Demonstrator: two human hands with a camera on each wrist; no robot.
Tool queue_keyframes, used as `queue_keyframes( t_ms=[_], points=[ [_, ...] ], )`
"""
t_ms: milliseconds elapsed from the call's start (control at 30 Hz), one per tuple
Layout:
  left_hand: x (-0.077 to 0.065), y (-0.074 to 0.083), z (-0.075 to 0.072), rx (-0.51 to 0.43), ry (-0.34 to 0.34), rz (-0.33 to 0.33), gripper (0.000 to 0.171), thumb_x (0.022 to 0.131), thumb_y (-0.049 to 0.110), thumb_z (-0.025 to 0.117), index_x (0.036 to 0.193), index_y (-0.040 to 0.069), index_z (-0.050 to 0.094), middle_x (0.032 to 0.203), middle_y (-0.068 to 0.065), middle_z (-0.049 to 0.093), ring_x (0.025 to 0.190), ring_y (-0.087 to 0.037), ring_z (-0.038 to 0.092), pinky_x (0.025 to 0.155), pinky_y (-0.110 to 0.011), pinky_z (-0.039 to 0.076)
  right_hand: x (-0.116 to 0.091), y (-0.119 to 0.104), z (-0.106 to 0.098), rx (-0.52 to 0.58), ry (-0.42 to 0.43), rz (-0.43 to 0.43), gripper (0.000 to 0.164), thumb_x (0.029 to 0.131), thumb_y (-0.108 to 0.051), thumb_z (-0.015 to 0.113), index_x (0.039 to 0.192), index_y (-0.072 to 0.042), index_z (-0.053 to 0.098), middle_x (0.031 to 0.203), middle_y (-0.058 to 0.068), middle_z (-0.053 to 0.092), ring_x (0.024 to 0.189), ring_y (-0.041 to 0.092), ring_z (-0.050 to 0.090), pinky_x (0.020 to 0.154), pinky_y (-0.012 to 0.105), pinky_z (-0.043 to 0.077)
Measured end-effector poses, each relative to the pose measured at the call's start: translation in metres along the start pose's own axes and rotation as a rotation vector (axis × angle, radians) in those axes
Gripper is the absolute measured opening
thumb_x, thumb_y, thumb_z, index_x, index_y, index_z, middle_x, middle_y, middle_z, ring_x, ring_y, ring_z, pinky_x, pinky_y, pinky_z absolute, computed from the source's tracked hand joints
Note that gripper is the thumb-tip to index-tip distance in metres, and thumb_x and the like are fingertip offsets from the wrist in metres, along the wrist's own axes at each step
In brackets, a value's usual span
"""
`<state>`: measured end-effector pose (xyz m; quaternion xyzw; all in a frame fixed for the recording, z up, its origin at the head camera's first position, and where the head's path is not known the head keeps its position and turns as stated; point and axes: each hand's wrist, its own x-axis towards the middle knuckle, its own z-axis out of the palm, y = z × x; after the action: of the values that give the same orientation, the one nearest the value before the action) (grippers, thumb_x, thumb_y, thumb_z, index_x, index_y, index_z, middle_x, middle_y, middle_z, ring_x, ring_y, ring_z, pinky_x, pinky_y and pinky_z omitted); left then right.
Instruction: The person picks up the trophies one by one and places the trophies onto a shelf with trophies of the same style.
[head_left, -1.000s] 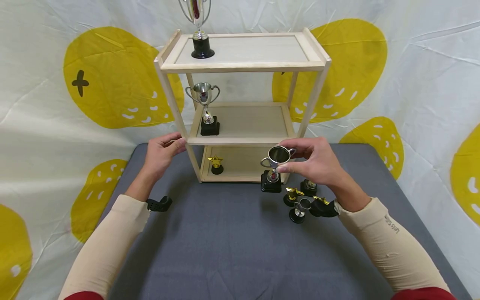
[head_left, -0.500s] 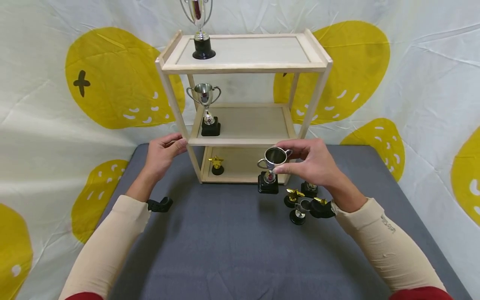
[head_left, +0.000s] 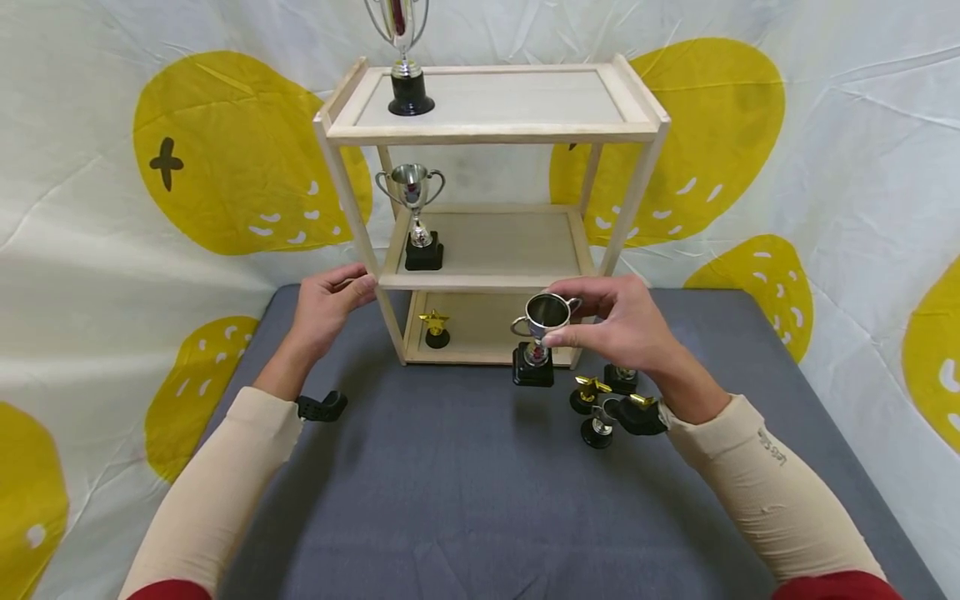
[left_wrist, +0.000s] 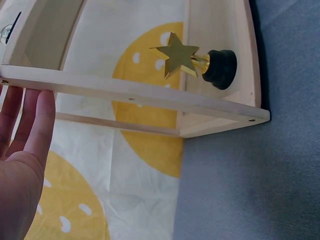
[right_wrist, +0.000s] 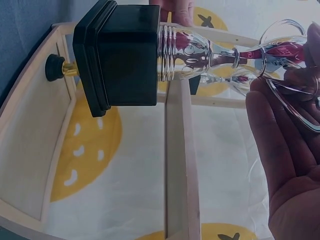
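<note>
My right hand [head_left: 626, 321] pinches a silver two-handled trophy cup [head_left: 536, 342] by its bowl and near handle. The cup is upright in front of the shelf's lower right, its black square base [right_wrist: 120, 55] off the table. My left hand [head_left: 326, 308] touches the left front post of the wooden shelf [head_left: 480, 282], its fingers fairly straight and some tips hidden by the post [left_wrist: 130, 95]. A small gold star trophy [head_left: 435, 329] stands at the left of the bottom level. On the middle level is a silver trophy cup [head_left: 416, 217]; a taller trophy [head_left: 408, 83] tops the shelf.
On the grey table [head_left: 450, 483], near my right wrist, stand a gold star trophy [head_left: 587, 392], a small silver cup [head_left: 597, 429] and a black-based trophy [head_left: 621, 379]. Another gold piece is mostly hidden by the wrist strap. A patterned white cloth [head_left: 862, 167] hangs around the table.
My right hand has moved slightly left with the trophy cup, still in front of the shelf. My left hand stays at the post. The view has shifted a little.
</note>
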<state>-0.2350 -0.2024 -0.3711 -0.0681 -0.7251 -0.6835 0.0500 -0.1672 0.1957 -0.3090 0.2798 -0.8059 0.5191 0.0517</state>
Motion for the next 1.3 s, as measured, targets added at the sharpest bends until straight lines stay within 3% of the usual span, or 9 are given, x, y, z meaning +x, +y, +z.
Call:
queue_keyframes(
  t_ms=[533,1167,1300],
  points=[
    [0.001,0.002,0.001,0.020,-0.001,-0.003,0.046,0.101,0.009,0.067,0.140,-0.013,0.057,0.103,0.018,0.072,0.097,0.002,0.072,0.086,-0.017,0.062,0.006,0.002,0.008,0.008,-0.026,-0.072,0.045,0.071,0.006,0.091,0.113,0.001,0.078,0.094,-0.016,0.075,0.068,0.008,0.072,0.053,0.020,0.054],
    [0.002,0.001,0.002,0.015,-0.006,-0.001,0.045,0.101,0.008,0.067,0.140,-0.014,0.057,0.102,0.017,0.072,0.096,0.001,0.072,0.086,-0.017,0.062,0.008,-0.001,0.014,0.046,-0.036,-0.047,0.045,0.072,0.005,0.091,0.114,0.001,0.077,0.093,-0.011,0.077,0.071,0.010,0.073,0.053,0.020,0.054],
    [0.001,0.002,0.001,0.016,0.008,-0.005,0.046,0.101,0.007,0.067,0.140,-0.014,0.057,0.101,0.017,0.072,0.095,0.002,0.072,0.085,-0.017,0.062,0.012,-0.002,0.016,0.068,-0.050,-0.045,0.046,0.072,0.005,0.091,0.115,0.001,0.077,0.095,-0.003,0.079,0.073,0.011,0.075,0.056,0.021,0.057]
  ],
)
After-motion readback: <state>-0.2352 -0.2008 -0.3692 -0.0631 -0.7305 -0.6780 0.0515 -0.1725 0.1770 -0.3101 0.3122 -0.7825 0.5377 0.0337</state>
